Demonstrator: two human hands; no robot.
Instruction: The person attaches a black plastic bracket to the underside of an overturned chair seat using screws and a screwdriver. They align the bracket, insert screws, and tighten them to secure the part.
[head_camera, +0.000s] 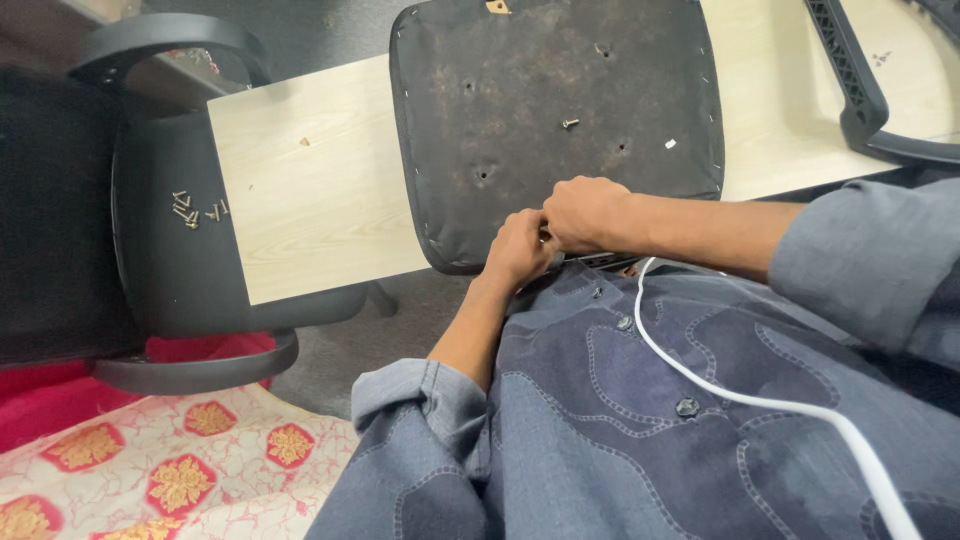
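A black chair seat pad (560, 110) lies upside down on a pale wooden board (310, 200), a screw (570, 123) standing up in its underside. My left hand (518, 250) and my right hand (585, 213) meet at the pad's near edge, fingers curled together on that edge. Whatever small thing they pinch is hidden by the fingers. Both forearms come out of rolled blue-grey sleeves.
Several loose screws (195, 210) lie on a black office chair's seat (170, 240) at the left, under the board's end. A black plastic armrest part (860, 90) lies at the upper right. A white cable (760, 400) crosses my lap. Red patterned cloth (150, 470) is at the lower left.
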